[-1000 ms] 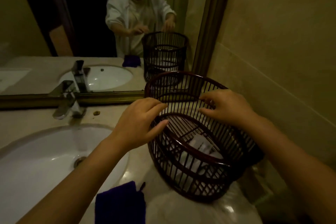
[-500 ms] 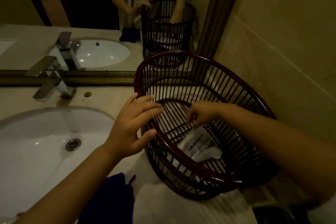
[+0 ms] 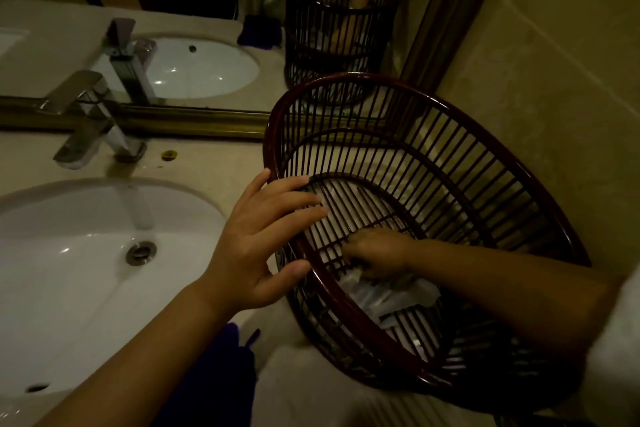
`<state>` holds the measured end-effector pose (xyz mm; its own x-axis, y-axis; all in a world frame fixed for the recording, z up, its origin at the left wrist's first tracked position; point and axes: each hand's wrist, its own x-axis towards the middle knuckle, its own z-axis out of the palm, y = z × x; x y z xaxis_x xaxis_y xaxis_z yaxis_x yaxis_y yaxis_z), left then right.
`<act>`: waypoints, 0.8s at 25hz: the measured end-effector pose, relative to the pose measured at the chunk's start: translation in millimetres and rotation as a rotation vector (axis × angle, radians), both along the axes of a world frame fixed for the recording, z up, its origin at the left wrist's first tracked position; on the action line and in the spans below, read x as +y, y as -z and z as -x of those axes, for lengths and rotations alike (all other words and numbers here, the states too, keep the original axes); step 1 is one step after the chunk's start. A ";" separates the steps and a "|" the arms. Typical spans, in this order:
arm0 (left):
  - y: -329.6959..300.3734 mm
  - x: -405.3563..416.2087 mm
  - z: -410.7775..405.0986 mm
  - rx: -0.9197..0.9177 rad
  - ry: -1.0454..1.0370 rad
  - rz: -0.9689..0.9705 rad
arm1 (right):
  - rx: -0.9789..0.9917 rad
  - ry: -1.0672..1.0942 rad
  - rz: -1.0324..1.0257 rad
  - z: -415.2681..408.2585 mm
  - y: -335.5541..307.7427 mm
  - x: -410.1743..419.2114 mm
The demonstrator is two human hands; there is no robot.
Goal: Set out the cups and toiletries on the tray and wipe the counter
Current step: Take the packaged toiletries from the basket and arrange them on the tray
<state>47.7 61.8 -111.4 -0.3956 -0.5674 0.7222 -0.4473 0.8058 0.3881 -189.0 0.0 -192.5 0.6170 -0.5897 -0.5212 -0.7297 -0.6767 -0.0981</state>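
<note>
Right hand's (image 3: pixel 377 253) fingertips (behind basket (image 3: pixel 450 163) slats) among unidentifiable pale packets (image 3: pixel 384 291)

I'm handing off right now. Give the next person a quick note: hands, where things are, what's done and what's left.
Left hand: open, fingers spread against the outside of the dark slatted basket, steadying it tilted on the counter in the corner by the wall.
Right hand: reached down inside the basket, closed on a clear plastic packet at the bottom.
Dark blue cloth lies at the counter's near edge, beside the sink, untouched.
Done: nothing visibly set out; no tray or cups in view.
Left: lift out the packet, set out the cups and toiletries, wipe the counter.
</note>
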 end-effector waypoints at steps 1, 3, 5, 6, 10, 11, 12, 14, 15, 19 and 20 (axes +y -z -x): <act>0.9 -0.3 0.0 0.004 0.001 0.000 | 0.003 -0.033 0.009 1.4 1.6 0.9; 2.2 -0.3 -0.1 0.008 0.003 -0.001 | 0.018 -0.031 0.007 2.6 3.2 0.2; 2.1 -0.1 -0.6 0.003 0.008 -0.006 | -0.005 0.092 -0.082 3.4 0.6 -4.2; 1.9 -0.3 -0.8 -0.002 0.008 -0.006 | -0.025 0.180 -0.164 3.7 -1.7 -7.4; -0.9 2.7 -1.2 -0.005 0.007 -0.033 | -0.047 0.317 -0.312 4.4 -31.9 -21.6; -3.2 4.7 -1.1 0.007 0.011 -0.055 | -0.098 0.359 -0.278 5.6 -49.2 -28.3; -6.1 7.4 -1.3 0.020 0.018 -0.081 | -0.197 0.433 -0.237 7.0 -70.5 -35.8; -14.6 12.8 -1.3 0.050 0.034 -0.154 | -0.492 0.646 -0.227 10.8 -119.9 -44.2; -19.6 15.3 -0.7 0.078 0.026 -0.208 | -0.654 0.732 -0.273 10.9 -144.8 -41.6; -49.1 15.9 5.1 0.500 -0.103 -0.596 | -1.137 0.677 -0.507 -10.0 -201.4 -6.5; -57.4 13.1 5.6 0.604 -0.100 -0.673 | -1.162 0.644 -0.504 -21.3 -205.7 3.7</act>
<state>42.1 74.9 -54.1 0.0169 -0.9555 0.2944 -0.0705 0.2925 0.9537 -167.7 3.7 13.2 0.5320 -0.8339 -0.1467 -0.2306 0.0241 -0.9727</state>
